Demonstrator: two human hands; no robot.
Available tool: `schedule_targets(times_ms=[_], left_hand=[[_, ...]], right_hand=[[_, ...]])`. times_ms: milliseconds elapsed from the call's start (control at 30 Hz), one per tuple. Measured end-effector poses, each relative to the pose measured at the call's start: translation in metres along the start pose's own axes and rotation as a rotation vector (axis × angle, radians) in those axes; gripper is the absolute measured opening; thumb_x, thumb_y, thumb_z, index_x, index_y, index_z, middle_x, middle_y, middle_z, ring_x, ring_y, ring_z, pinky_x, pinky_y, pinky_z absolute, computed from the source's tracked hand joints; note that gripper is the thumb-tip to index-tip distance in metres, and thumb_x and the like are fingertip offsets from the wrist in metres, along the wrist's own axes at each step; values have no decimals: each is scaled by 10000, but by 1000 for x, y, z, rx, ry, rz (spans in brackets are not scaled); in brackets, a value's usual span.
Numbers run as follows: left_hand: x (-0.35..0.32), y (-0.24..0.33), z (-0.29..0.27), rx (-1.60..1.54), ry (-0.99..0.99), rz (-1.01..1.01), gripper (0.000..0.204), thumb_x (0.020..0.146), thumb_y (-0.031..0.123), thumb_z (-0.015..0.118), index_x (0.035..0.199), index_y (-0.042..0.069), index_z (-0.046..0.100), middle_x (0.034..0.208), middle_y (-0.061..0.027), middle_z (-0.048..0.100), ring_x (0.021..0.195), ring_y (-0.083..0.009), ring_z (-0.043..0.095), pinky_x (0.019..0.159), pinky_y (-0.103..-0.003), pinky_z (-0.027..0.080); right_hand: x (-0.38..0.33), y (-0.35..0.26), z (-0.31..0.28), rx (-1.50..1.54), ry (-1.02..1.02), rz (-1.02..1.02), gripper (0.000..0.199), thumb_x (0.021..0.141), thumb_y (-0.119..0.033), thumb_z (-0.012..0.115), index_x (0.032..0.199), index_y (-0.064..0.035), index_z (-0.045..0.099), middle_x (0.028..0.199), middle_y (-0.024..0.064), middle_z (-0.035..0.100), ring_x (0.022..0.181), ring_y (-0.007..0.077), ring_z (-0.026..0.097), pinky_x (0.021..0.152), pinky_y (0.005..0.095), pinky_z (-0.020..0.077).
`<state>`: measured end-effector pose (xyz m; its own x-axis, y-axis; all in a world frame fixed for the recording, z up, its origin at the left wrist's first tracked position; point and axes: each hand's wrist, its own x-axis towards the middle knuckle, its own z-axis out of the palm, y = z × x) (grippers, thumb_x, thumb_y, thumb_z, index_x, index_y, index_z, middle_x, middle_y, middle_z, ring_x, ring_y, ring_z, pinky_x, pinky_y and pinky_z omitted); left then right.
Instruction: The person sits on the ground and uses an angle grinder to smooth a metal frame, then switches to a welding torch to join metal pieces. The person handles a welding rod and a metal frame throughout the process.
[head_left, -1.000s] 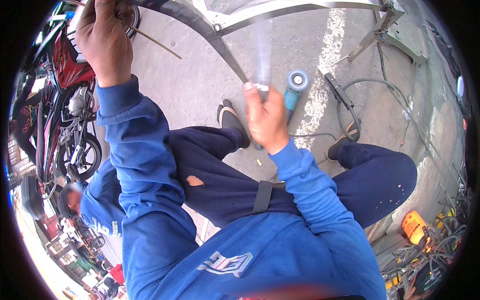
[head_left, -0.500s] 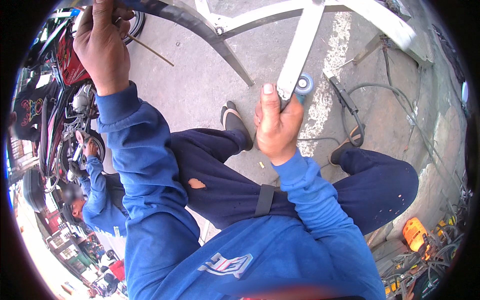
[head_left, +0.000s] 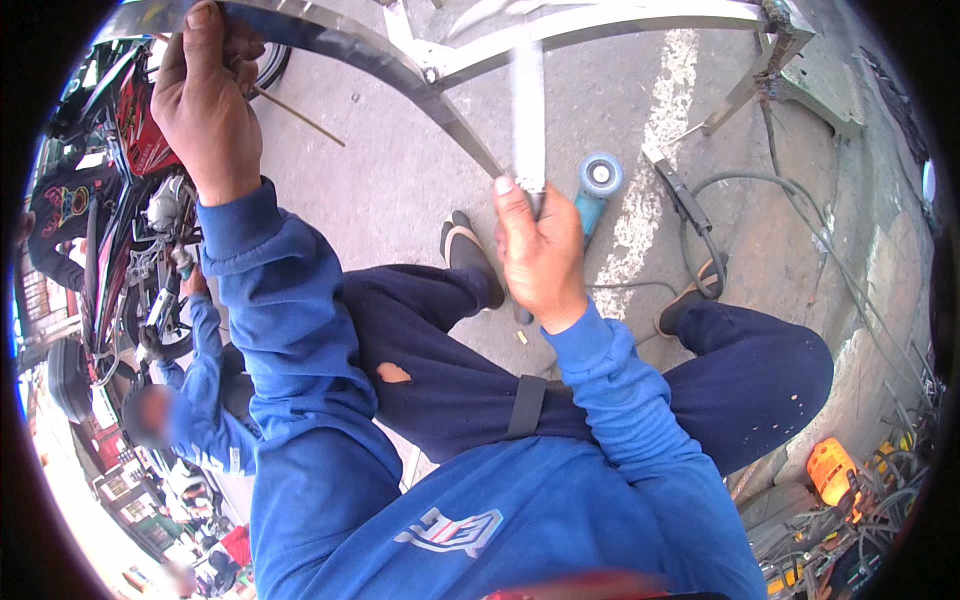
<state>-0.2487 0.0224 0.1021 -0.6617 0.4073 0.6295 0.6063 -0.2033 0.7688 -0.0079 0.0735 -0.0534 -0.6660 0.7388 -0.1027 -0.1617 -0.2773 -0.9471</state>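
Note:
My left hand (head_left: pixel 208 115) is closed around the curved metal frame (head_left: pixel 350 48) at the upper left, thumb on top. A thin brown rod (head_left: pixel 302 118) sticks out beside these fingers; whether they hold it too is hard to tell. My right hand (head_left: pixel 543 250) grips the dark handle of a long flat-bladed tool (head_left: pixel 528 120), its bright blade blurred and pointing away from me. The blade's base is close to the frame's lower end. On the ground just right of this hand lies a teal angle grinder (head_left: pixel 592 205) with a round grey disc.
A welding electrode holder (head_left: pixel 682 190) and its cable lie on the concrete near my right foot. Motorcycles (head_left: pixel 150 190) stand at the left, where a co-worker in blue (head_left: pixel 205 340) works. An orange case (head_left: pixel 832 470) sits among cables at lower right.
My right hand has moved left, and the tool's blade has swung from a rightward slant to nearly straight ahead. More of the grinder now shows. My left hand has shifted slightly.

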Motion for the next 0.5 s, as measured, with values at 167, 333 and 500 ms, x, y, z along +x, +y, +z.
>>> schedule_targets(times_ms=[167, 333, 500], left_hand=[[-3, 2, 1, 15, 12, -7, 300, 997, 273, 578, 1109, -1, 623, 908, -87, 684, 736, -128, 631, 580, -221, 441], [-5, 2, -1, 64, 18, 17, 309, 989, 288, 592, 1102, 3, 626, 889, -86, 682, 734, -129, 633, 580, -221, 441], [-7, -2, -5, -15, 32, -26, 294, 997, 279, 578, 1096, 6, 626, 878, -84, 677, 706, -118, 613, 572, -226, 432]], right_hand=[[0, -1, -3, -21, -17, -17, 345, 988, -286, 539, 777, -14, 550, 552, 36, 500, 516, 119, 496, 486, 333, 377], [1, -5, -6, 105, -24, 138, 336, 992, -271, 543, 770, -19, 553, 570, 11, 519, 521, 104, 498, 483, 316, 377], [1, -9, -8, -17, -110, 168, 325, 987, -286, 553, 800, -20, 564, 591, 6, 530, 538, 88, 499, 500, 297, 391]])
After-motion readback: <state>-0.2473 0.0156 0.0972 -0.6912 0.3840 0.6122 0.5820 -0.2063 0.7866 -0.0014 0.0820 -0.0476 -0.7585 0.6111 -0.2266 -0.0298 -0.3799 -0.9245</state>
